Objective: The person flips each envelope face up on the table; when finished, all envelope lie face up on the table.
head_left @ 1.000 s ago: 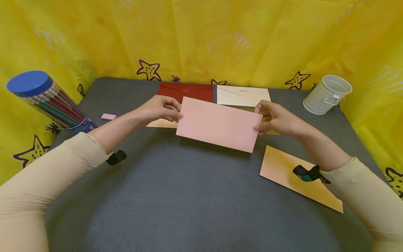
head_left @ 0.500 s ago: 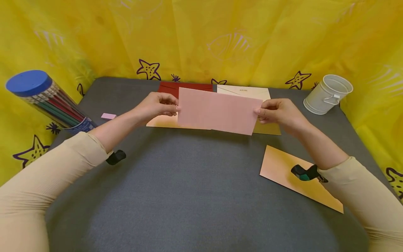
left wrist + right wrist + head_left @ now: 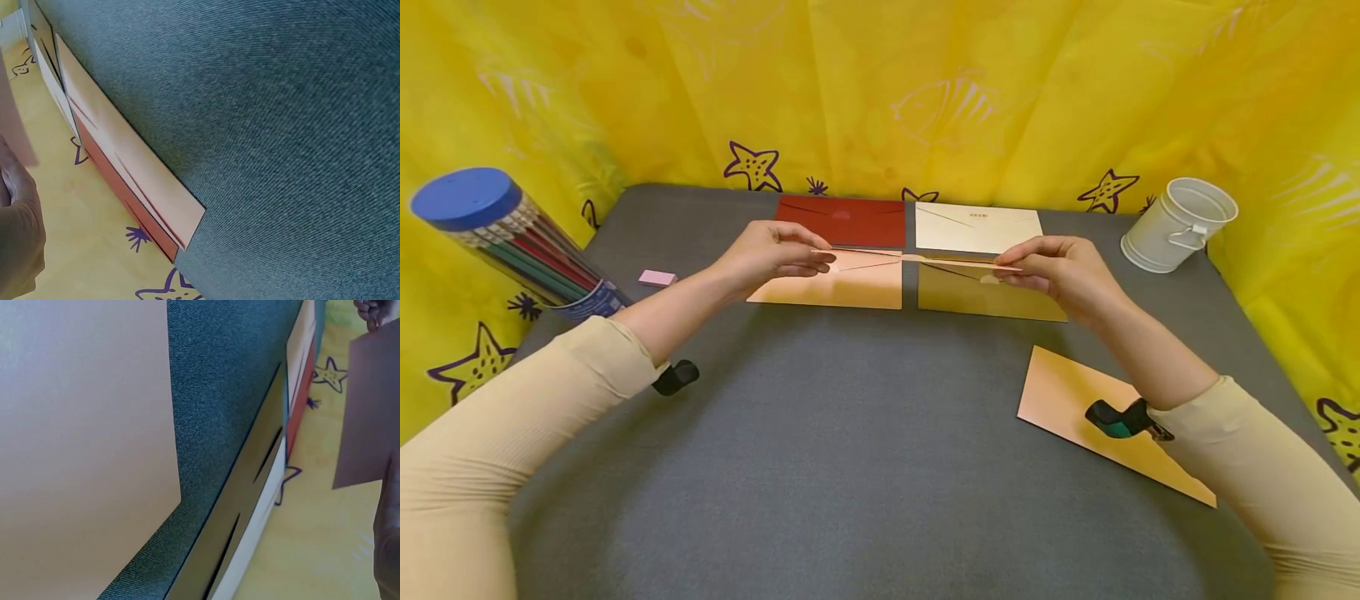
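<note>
A pink envelope (image 3: pixel 369 419) is held level above the table, seen almost edge-on in the head view. My left hand (image 3: pixel 775 252) pinches its left end between thumb and fingers, and my right hand (image 3: pixel 1060 262) pinches its right end. Below and behind it lie a peach envelope (image 3: pixel 825 287) and a gold envelope (image 3: pixel 992 296), side by side. Farther back are a red envelope (image 3: pixel 842 218) and a cream envelope (image 3: pixel 977 227). Another peach envelope (image 3: pixel 1067 396) lies at an angle under my right forearm.
A clear tub of pencils with a blue lid (image 3: pixel 467 198) stands at the left, beside a pink eraser (image 3: pixel 657 277). At the back right stands a small white metal bucket (image 3: pixel 1180 225). A yellow curtain (image 3: pixel 865 100) surrounds the grey table (image 3: pixel 820 467).
Both hands first raised the pink envelope slightly, its broad face toward the head camera. Now it is tilted flat, showing mostly its edge, and the envelopes behind are uncovered.
</note>
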The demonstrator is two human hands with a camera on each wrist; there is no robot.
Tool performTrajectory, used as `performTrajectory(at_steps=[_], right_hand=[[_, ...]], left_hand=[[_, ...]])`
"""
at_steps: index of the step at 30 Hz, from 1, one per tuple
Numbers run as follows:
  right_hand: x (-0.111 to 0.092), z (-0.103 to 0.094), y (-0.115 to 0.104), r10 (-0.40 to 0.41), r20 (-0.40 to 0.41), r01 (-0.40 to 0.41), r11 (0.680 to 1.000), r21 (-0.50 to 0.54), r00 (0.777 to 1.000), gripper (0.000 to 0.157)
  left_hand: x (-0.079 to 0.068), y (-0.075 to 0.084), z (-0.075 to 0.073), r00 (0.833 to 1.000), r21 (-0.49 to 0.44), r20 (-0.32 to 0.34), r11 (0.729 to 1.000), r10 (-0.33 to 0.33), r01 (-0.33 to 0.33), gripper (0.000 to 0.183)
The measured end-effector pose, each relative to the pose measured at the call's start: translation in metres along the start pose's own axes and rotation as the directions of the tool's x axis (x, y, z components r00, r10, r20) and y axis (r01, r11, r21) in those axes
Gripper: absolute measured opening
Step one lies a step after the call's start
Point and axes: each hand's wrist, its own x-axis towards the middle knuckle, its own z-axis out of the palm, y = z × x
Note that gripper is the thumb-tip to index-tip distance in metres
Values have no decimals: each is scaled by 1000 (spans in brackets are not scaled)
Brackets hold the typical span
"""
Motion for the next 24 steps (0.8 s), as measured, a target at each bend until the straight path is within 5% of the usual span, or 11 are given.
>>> performTrajectory(at_steps=[5, 10, 17, 24], right_hand=[[4, 5, 6, 26, -61, -35, 989, -143, 998, 12], [7, 11, 14, 45, -78, -64, 960, -272, 996, 33], [11, 18, 20, 99, -37, -106, 930, -351, 994, 61], [15, 23, 24, 127, 36, -105, 926, -364, 991, 68]], left_hand=[[1, -2, 2, 996, 24, -76, 998, -54, 56, 23], [3, -4, 1, 986, 103, -110, 985, -128, 139, 26], [4, -8, -8, 984, 176, -16, 968, -179, 179, 65], [3, -10, -18, 977, 258, 33, 946, -209, 194, 65]])
